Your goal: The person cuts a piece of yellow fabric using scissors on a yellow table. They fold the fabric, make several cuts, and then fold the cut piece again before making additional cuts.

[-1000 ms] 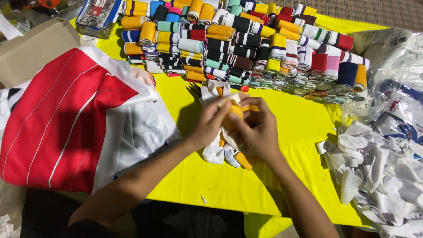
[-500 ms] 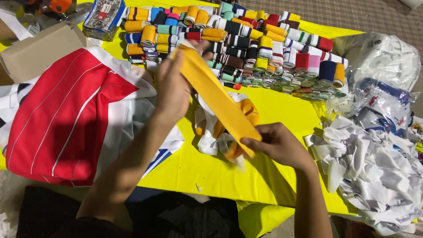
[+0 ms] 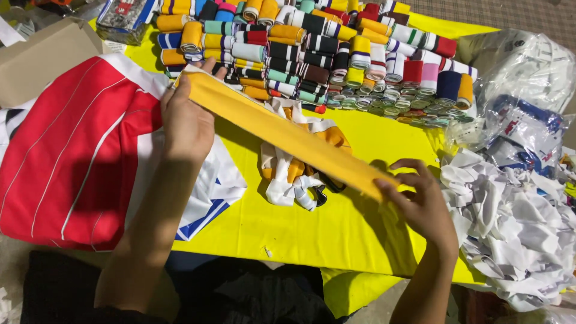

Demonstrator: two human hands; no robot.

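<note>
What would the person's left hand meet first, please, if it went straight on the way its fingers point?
Probably the rows of rolled striped fabric bands beyond the left hand, which holds the yellow fabric strip; depth is unclear.

Plain yellow band (image 3: 288,135), seemingly unpatterned

Rolled bands (image 3: 336,48) in rows along the cloth-covered table's (image 3: 336,234) far edge. Folded garment (image 3: 66,150) over left edge. Loose strips (image 3: 300,174) at centre, under a band (image 3: 288,135) stretched between left hand (image 3: 186,117) and right hand (image 3: 420,204). Scrap heap (image 3: 516,228) off right edge; bags (image 3: 522,96) behind it.
</note>
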